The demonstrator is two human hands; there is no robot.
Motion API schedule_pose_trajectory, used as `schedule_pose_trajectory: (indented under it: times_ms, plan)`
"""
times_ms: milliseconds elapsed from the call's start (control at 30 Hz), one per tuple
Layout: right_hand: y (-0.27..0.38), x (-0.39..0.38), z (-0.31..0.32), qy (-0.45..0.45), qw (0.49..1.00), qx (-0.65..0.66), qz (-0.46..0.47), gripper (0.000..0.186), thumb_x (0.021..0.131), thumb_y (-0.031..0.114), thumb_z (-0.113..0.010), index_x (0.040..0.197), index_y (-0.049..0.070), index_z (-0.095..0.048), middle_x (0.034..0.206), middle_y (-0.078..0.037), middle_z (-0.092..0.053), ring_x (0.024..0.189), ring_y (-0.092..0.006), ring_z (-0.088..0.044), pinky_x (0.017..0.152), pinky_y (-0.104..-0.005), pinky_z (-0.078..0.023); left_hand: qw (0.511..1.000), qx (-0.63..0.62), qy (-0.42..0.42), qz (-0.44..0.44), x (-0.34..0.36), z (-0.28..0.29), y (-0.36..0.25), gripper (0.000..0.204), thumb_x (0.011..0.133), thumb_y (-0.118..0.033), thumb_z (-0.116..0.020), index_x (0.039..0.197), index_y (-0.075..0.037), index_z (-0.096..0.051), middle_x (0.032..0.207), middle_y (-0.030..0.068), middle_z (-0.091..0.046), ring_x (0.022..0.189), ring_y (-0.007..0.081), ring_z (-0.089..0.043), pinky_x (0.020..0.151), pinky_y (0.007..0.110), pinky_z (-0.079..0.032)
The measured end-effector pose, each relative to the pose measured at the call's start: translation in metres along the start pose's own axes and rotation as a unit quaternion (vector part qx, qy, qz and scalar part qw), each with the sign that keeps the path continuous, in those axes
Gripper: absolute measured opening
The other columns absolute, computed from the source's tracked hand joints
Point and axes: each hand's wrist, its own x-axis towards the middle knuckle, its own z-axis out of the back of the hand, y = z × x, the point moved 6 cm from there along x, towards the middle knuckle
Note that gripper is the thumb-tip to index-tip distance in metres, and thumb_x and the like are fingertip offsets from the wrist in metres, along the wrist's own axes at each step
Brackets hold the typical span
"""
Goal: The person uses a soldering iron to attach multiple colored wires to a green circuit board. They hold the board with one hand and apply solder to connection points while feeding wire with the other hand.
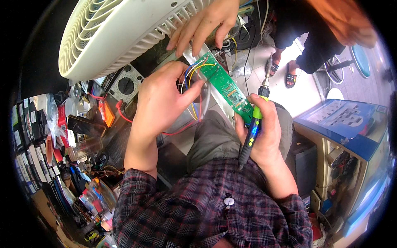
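Holding the soldering iron (250, 139), the right hand (266, 134) touched the green board (222, 80), its far-end wires (191, 75) seemingly attached, further joints unconfirmed; the left hand's (163, 95) hold was unclear.

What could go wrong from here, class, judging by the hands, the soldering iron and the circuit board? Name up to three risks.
1. The right hand handles both the soldering iron and the circuit board's lower end, so the board could slip.
2. The iron's display is lit; its exposed tip may be hot and could burn someone if swung toward the other person's hand.
3. Thin wires by the left hand might be tugged loose.
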Motion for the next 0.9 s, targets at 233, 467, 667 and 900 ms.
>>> schedule_pose_trajectory:
  times_ms: [233, 467, 667, 900]
  plan:
    - [-0.003, 0.002, 0.001, 0.018, 1.000, 0.009, 0.020, 0.064, 0.073, -0.002, -0.078, 0.130, 0.004, -0.049, 0.102, -0.018, -0.063, 0.086, -0.0313, -0.064, 0.076, -0.0364, -0.052, 0.986, -0.005, -0.144, -0.080, 0.008, 0.018, -0.009, 0.017, 0.084, -0.011, -0.069, 0.098, -0.002, -0.067, 0.082, 0.0124, -0.068, 0.067, 0.0280, -0.066, 0.061, 0.037, -0.050]
    - [-0.015, 0.003, 0.004, 0.038, 0.997, 0.064, 0.038, 0.069, 0.069, 0.000, -0.080, 0.130, 0.005, -0.050, 0.105, -0.019, -0.062, 0.088, -0.0349, -0.062, 0.077, -0.0401, -0.052, 0.902, -0.418, 0.076, 0.076, 0.032, -0.006, 0.022, 0.022, 0.093, -0.008, -0.062, 0.110, 0.005, -0.062, 0.091, 0.0026, -0.064, 0.081, 0.0067, -0.056, 0.072, 0.022, -0.044]
    - [-0.027, 0.000, 0.001, 0.019, 0.993, 0.109, 0.048, 0.066, 0.070, 0.000, -0.080, 0.129, 0.006, -0.050, 0.103, -0.017, -0.063, 0.083, -0.0309, -0.063, 0.073, -0.0366, -0.052, 0.798, -0.567, 0.153, 0.134, 0.033, -0.018, 0.029, 0.024, 0.092, -0.012, -0.061, 0.108, 0.006, -0.062, 0.066, -0.0027, -0.050, 0.057, 0.0029, -0.041, 0.053, 0.018, -0.031]
    - [-0.029, -0.004, 0.001, 0.014, 0.992, 0.110, 0.063, 0.068, 0.070, 0.000, -0.081, 0.129, 0.007, -0.049, 0.103, -0.016, -0.064, 0.082, -0.0296, -0.062, 0.071, -0.0368, -0.052, 0.754, -0.617, 0.153, 0.167, 0.017, -0.028, 0.031, 0.030, 0.094, -0.015, -0.060, 0.115, 0.008, -0.061, 0.063, -0.0038, -0.046, 0.051, 0.0015, -0.037, 0.043, 0.018, -0.024]
